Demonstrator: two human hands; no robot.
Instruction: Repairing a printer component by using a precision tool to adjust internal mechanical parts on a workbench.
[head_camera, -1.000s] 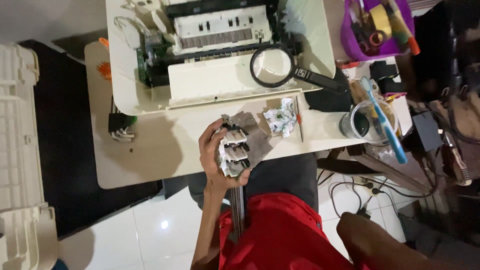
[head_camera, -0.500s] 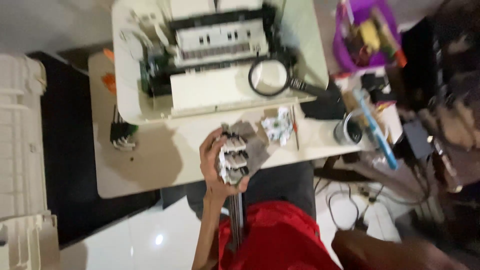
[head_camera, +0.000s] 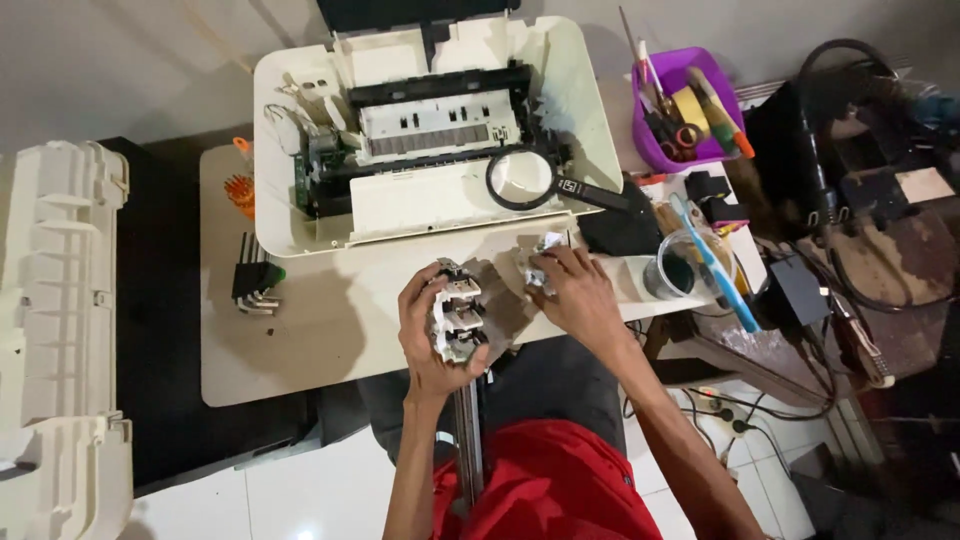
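On the cream surface (head_camera: 330, 330), before the opened printer (head_camera: 430, 130), your left hand (head_camera: 430, 335) has its grip clenched around the grey-and-white carriage part (head_camera: 457, 318). Your right hand (head_camera: 580, 295) rests on crumpled tissue (head_camera: 535, 265). The part looks light, rigid, brittle; hold its sides.

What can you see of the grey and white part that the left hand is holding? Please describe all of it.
The grey and white part is a blocky plastic assembly, likely from the opened printer behind it. It has white slotted sections stacked along its face, set in a grey frame. The left hand grips it around the sides, thumb at its lower end, and holds it just over the near edge of the table. A grey flap sticks out on its right side. The right hand does not touch it.
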